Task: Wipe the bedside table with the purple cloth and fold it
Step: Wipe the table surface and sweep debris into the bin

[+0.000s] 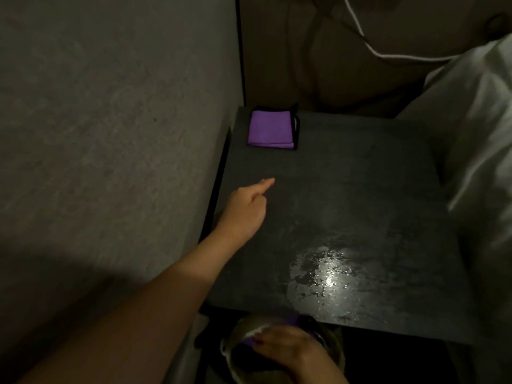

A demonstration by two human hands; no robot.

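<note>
A dark bedside table [360,189] fills the middle of the head view, with a wet, shiny patch [324,278] near its front edge. A folded purple cloth [270,131] with black trim lies at the table's far left corner. My left hand [243,209] hovers over the table's left side, index finger pointing toward that cloth and the other fingers curled; it holds nothing. Below the front edge, my right hand [288,347] grips a second purple cloth [291,320] over a round bowl [230,353]. Most of this cloth is hidden by the hand.
A grey wall [110,134] runs tight along the table's left side. White bedding [476,134] presses against the right side. A white cable [368,42] hangs behind the table. The bowl sits low, in front of the table.
</note>
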